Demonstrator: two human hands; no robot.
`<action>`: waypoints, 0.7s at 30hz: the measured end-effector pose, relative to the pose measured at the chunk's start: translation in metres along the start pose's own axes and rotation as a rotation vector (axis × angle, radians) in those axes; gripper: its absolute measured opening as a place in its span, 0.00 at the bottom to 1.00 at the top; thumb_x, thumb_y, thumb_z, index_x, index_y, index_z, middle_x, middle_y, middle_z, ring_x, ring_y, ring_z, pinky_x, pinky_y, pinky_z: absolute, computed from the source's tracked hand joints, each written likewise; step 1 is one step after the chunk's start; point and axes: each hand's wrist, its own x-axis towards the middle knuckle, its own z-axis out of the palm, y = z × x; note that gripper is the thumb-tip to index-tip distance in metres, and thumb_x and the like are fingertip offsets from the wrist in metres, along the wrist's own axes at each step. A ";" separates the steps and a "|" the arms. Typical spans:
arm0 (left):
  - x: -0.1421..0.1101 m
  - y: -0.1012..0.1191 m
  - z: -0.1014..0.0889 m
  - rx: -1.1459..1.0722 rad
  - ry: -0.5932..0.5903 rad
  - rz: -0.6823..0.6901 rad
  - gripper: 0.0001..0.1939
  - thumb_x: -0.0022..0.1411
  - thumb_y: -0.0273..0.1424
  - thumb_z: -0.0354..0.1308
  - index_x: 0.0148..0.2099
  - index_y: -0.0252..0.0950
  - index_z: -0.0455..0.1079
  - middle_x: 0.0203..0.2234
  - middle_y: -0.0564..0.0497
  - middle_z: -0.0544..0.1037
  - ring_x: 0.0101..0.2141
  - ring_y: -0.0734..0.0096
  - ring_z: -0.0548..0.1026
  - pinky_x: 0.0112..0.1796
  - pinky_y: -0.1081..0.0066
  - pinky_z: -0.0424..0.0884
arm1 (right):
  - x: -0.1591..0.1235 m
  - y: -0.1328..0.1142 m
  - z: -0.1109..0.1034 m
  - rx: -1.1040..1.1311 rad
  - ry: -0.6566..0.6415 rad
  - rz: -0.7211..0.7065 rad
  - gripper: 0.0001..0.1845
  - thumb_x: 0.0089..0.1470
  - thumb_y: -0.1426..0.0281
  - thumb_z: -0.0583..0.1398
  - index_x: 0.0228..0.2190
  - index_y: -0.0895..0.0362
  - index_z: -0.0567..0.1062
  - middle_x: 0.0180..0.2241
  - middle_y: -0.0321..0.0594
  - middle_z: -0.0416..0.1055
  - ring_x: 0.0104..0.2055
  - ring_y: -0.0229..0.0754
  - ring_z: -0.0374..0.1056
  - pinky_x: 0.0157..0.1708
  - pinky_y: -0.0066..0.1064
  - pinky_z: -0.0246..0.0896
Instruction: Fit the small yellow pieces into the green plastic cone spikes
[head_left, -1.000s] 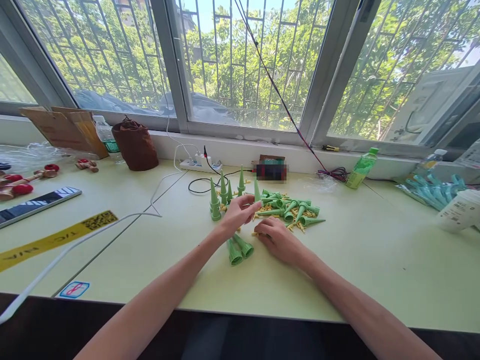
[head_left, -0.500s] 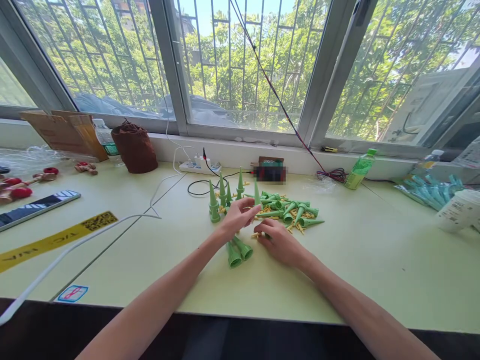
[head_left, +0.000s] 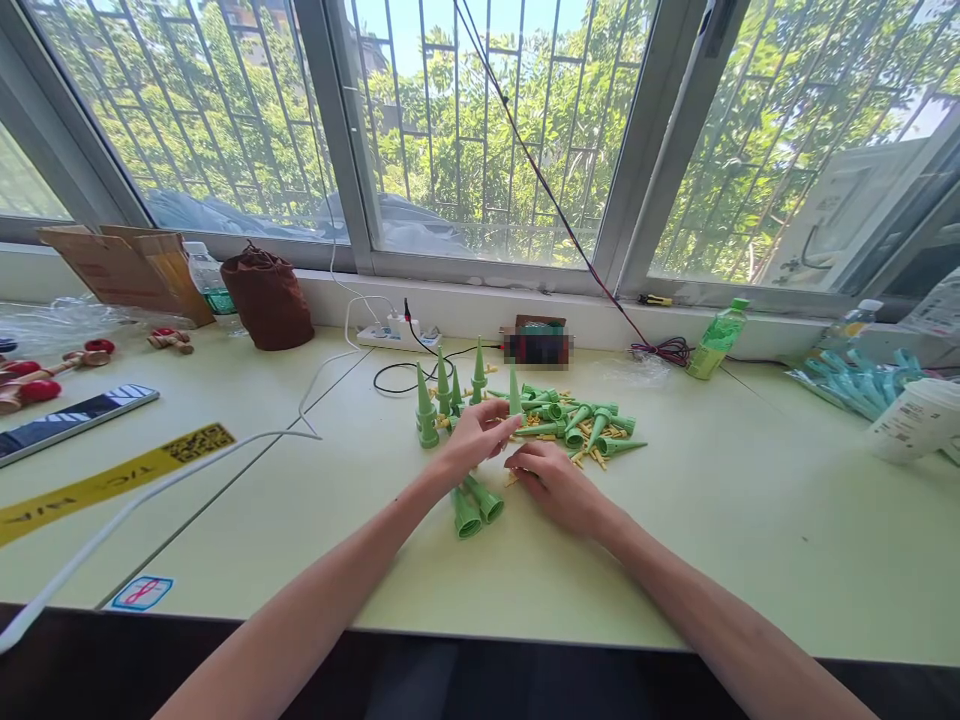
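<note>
My left hand (head_left: 480,437) is closed around a green plastic watering spike (head_left: 514,390), which it holds point up. My right hand (head_left: 551,480) rests low over the table just to the right, its fingers bent together at a small yellow valve piece (head_left: 511,479), mostly hidden under the fingertips. Several green spikes (head_left: 427,415) stand upright left of my left hand, some with yellow pieces in their sides. Below my left wrist, two spikes (head_left: 467,515) lie with their open ends toward me. Behind my right hand spreads a pile of loose green spikes (head_left: 600,422) mixed with yellow pieces (head_left: 598,458).
Along the window sill are a power strip (head_left: 375,336), a brown pouch (head_left: 268,300), a cardboard box (head_left: 124,275) and a green bottle (head_left: 718,340). A white cable (head_left: 225,450) crosses the left side near a phone (head_left: 75,422). At right stands a white cup (head_left: 911,422).
My right hand has shifted very slightly, and the yellow piece at its fingertips sits a little lower. My left hand keeps the green spike in nearly the same place.
</note>
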 end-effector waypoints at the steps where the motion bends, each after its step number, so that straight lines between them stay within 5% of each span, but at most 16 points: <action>1: 0.000 0.000 0.000 0.004 -0.004 0.006 0.17 0.56 0.43 0.62 0.32 0.36 0.63 0.20 0.57 0.63 0.18 0.80 0.62 0.17 0.77 0.53 | 0.000 0.000 0.000 -0.005 -0.002 -0.002 0.12 0.61 0.78 0.53 0.38 0.55 0.76 0.38 0.43 0.74 0.41 0.44 0.69 0.43 0.37 0.63; 21: 0.000 -0.003 0.000 0.040 -0.033 0.007 0.16 0.59 0.42 0.59 0.34 0.35 0.62 0.22 0.57 0.64 0.18 0.81 0.62 0.17 0.78 0.54 | -0.002 0.001 0.000 -0.048 -0.084 0.018 0.14 0.58 0.78 0.57 0.44 0.54 0.73 0.43 0.45 0.71 0.48 0.48 0.65 0.49 0.42 0.60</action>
